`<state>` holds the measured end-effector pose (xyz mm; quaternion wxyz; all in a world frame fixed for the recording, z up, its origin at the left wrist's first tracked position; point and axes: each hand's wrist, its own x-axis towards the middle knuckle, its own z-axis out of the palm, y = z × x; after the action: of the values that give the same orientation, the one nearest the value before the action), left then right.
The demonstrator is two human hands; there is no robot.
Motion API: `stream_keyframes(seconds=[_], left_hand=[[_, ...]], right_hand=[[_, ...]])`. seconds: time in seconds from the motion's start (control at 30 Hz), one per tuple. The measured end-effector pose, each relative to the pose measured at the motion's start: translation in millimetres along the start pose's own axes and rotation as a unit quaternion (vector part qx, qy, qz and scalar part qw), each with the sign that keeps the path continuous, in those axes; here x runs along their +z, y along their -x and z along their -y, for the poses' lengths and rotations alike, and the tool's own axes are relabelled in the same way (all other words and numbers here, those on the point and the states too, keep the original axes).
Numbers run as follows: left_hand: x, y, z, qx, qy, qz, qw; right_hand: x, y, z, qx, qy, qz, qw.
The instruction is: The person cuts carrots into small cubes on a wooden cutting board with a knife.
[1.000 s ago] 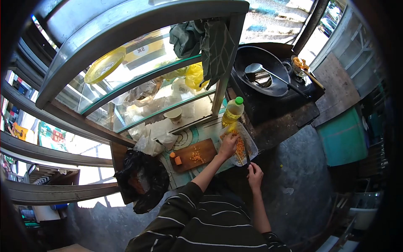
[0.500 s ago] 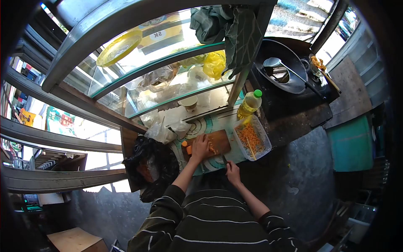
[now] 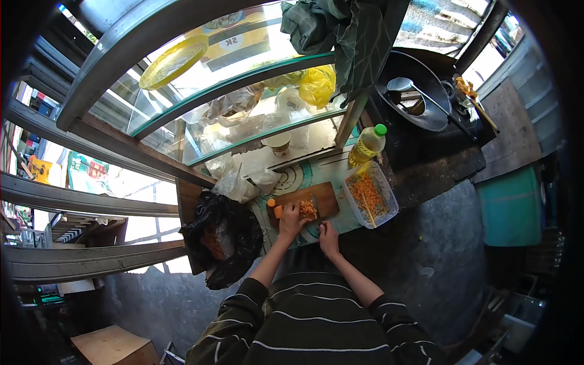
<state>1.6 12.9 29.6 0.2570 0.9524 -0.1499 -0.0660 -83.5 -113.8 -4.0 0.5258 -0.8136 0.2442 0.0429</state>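
On a wooden cutting board (image 3: 327, 198), my left hand (image 3: 292, 220) presses its bent fingers around a carrot piece, mostly hidden under them. Two orange carrot pieces (image 3: 278, 212) lie just left of those fingers. Diced carrot (image 3: 308, 210) is heaped to their right. My right hand (image 3: 328, 238) is closed round the handle of a knife (image 3: 315, 204), at the board's near edge. Its thin blade points away over the board, beside the diced carrot. A plastic container (image 3: 389, 198) right of the board holds more diced carrot and a light-coloured stick.
A green-capped bottle of yellow liquid (image 3: 367, 146) stands behind the container. Farther right, a wok (image 3: 435, 115) with a ladle sits on the stove. A black plastic bag (image 3: 243, 228) lies left of the board. The glass display case (image 3: 243, 143) rises behind.
My right hand has moved up and left, nearer the board, and the blade now lies over it. My left hand has shifted slightly, showing more diced carrot. The view has tilted a little.
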Motion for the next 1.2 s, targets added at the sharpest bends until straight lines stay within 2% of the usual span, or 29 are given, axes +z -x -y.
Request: stream_keyframes(seconds=[0.2,0.33,0.53,0.73,1.03,1.1,1.2], left_hand=[[15,-14,7,-0.042,0.077,-0.011,0.996],[12,-18,4,-0.019,0.084,0.01,0.996],[10,-18,2,-0.029,0.135,-0.021,0.99],[15,-18,7,0.007,0.129,-0.043,0.991],[7,-14,6,0.032,0.136,-0.094,0.986],[0,-15,2,0.028,0.149,-0.078,0.985],[-11,-23,-14,0.064,0.157,-0.086,0.982]], right_hand=[[-4,-1,4,-0.025,0.023,0.0,0.999],[-7,0,8,-0.052,0.043,-0.015,0.998],[-2,-1,5,-0.099,0.066,-0.005,0.993],[-1,-4,10,-0.078,0.032,0.013,0.996],[-6,-7,18,-0.132,0.046,0.001,0.99],[-12,-7,25,-0.096,0.013,0.033,0.995],[-28,-8,34,-0.099,-0.008,0.016,0.995]])
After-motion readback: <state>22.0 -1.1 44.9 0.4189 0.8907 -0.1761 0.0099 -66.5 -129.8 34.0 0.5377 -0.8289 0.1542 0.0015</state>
